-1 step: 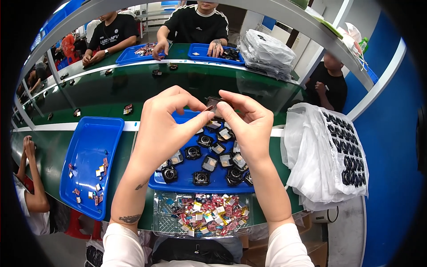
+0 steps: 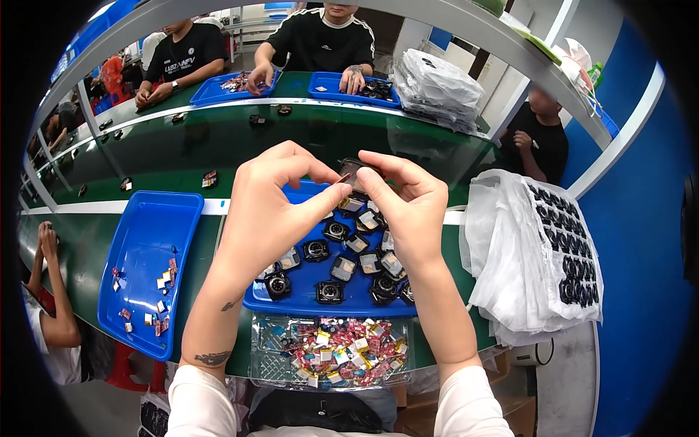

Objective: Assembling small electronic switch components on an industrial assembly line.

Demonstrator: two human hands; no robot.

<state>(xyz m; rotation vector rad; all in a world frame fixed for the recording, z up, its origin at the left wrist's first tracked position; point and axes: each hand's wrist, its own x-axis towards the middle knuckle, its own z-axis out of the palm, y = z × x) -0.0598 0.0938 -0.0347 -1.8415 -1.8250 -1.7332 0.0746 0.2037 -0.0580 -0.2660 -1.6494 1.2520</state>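
Observation:
Over the blue tray [image 2: 255, 297], my right hand [image 2: 411, 204] grips a dark smartwatch case [image 2: 354, 165] between thumb and fingers. My left hand [image 2: 269, 189] is closed in a pinch at the case's left edge. A small thin reddish piece [image 2: 344, 178] shows at its fingertips; its kind is too small to make out. Several black watch cases [image 2: 316, 250] lie loose in the tray below, some face down and some showing pale inner parts. Nearer me, a clear plastic tray [image 2: 268, 364] holds a heap of small red circuit boards and silvery battery cells [image 2: 349, 351].
Left stands another blue tray [image 2: 138, 291] with a few small parts. On the right lies a stack of white sheets [image 2: 502, 255] with rows of black pieces. Beyond runs a green conveyor belt [image 2: 291, 149] carrying scattered parts. Co-workers [image 2: 324, 44] sit opposite; a metal frame [image 2: 437, 18] crosses overhead.
My hands and the watch case hold nearly the same pose. Across the belt, a co-worker's hand has shifted slightly over a blue tray.

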